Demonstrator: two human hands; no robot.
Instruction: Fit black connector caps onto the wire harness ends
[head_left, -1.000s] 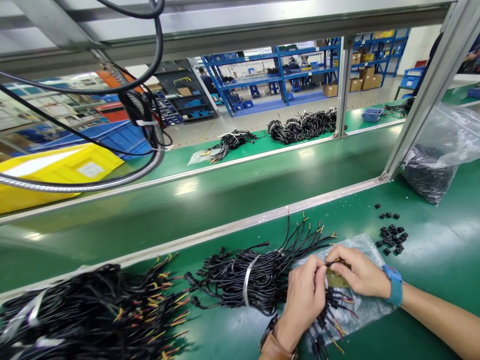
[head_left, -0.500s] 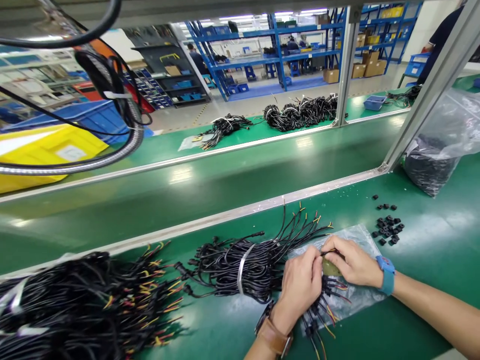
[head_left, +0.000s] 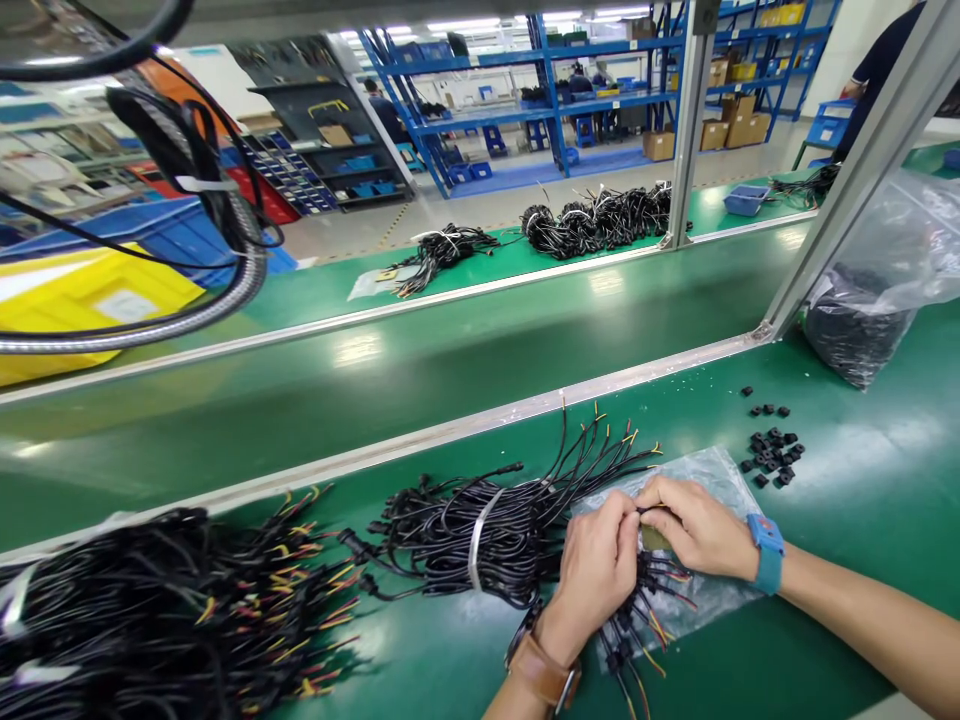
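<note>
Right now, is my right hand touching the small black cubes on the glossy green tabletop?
Apart. The head view shows clear plastic and bare green tabletop between the right hand and the small black cubes.

Black cables (head_left: pixel 521 550) look smooth, green tabletop (head_left: pixel 870 530) glossy

your view tipped lower, the overhead metal frame (head_left: pixel 330 22) mostly gone from sight, your right hand (head_left: pixel 697 525) covering more of the olive piece (head_left: pixel 655 538)
</note>
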